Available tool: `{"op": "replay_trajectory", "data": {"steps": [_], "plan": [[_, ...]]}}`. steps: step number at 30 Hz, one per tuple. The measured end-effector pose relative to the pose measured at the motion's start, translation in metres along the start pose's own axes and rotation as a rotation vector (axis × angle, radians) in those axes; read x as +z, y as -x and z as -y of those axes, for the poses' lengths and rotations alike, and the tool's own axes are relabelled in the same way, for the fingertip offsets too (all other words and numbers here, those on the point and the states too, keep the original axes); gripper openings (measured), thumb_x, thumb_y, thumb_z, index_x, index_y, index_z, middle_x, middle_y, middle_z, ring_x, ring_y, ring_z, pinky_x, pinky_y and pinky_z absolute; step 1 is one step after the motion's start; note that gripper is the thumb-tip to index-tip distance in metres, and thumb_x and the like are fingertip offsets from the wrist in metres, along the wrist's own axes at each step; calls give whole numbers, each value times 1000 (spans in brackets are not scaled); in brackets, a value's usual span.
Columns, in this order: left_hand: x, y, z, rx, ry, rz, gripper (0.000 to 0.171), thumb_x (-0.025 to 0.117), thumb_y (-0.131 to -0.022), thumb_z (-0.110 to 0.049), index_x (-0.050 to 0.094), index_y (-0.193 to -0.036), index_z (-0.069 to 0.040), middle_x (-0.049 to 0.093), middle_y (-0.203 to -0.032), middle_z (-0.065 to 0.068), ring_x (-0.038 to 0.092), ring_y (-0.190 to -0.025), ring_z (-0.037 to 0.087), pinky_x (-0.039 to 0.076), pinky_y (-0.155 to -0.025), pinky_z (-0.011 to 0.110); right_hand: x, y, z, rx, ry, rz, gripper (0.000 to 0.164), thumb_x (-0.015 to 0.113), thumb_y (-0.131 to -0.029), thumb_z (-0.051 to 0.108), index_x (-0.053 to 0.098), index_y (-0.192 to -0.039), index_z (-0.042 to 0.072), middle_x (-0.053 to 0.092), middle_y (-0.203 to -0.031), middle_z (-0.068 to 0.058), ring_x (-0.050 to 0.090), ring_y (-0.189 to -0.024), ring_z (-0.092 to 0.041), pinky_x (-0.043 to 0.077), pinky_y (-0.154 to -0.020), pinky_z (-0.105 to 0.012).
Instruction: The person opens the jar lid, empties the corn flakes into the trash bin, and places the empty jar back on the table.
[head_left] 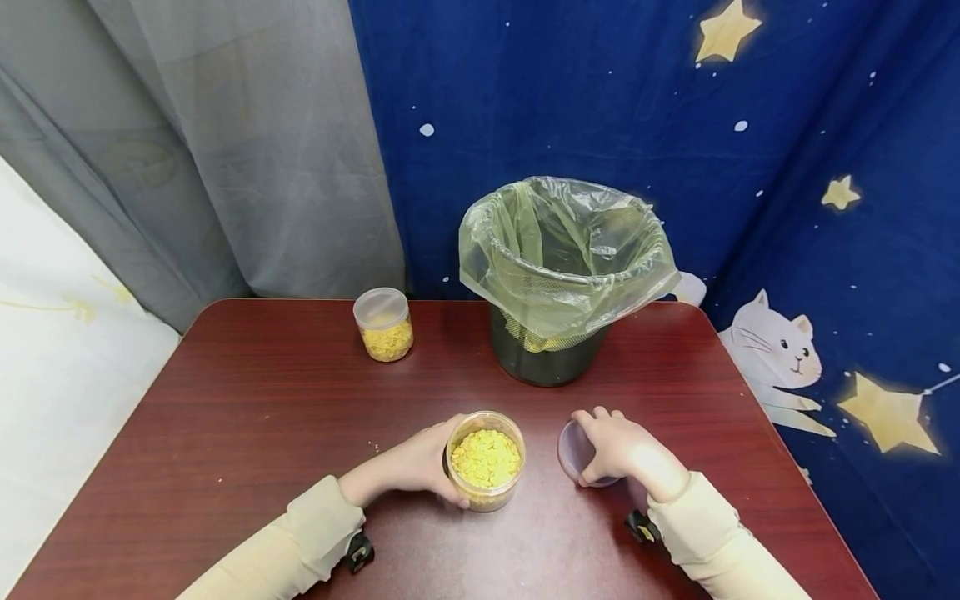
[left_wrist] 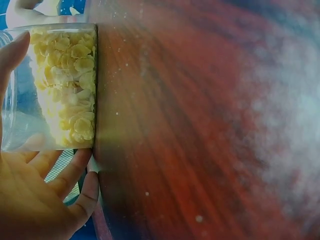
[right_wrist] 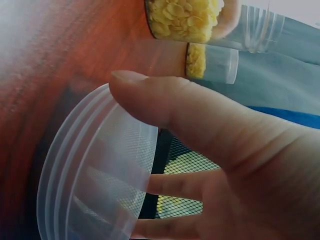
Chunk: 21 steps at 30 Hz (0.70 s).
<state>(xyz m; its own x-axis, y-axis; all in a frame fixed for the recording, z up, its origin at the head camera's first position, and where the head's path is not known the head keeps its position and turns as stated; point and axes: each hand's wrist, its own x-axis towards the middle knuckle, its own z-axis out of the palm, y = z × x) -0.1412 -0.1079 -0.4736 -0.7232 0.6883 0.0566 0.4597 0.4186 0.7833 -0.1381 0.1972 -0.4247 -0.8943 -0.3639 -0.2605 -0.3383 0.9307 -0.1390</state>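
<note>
My left hand (head_left: 422,460) grips a clear, lidless plastic jar (head_left: 489,500) from its left side. Yellow flakes (head_left: 486,458) fill part of it, with bare wall above them in the left wrist view. The jar stands upright on the table, thumb on the near side and fingers round the far side. To its right, my right hand (head_left: 626,450) holds a translucent round lid (head_left: 573,450) by its edge, thumb on one side and fingers on the other. In the right wrist view the lid (right_wrist: 95,165) is tilted, showing its ridged rim.
A smaller capped jar of yellow flakes (head_left: 387,340) stands at the back left of the dark red table (head_left: 247,400). Behind the hands is a black mesh bin (head_left: 543,362) lined with a thin yellow-green bag (head_left: 517,296). Small crumbs dot the tabletop.
</note>
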Motion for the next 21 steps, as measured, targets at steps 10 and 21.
{"op": "replay_trajectory", "data": {"steps": [10,21], "plan": [[0,-1,3,35,12,-18,103,86,-46,-45,35,-132,-20,50,-120,-6,46,-111,10,36,-93,33,5,3,1,10,21,-17,86,85,-45,36,49,-119,9,50,-101,-12,47,-92,-34,44,-69,-44],[-3,5,1,-3,23,-43,101,85,-46,-46,36,-131,-20,51,-118,-9,48,-108,8,38,-90,33,11,6,-2,-7,28,-57,90,85,-46,40,48,-121,9,50,-103,-12,48,-92,-33,44,-70,-45]]}}
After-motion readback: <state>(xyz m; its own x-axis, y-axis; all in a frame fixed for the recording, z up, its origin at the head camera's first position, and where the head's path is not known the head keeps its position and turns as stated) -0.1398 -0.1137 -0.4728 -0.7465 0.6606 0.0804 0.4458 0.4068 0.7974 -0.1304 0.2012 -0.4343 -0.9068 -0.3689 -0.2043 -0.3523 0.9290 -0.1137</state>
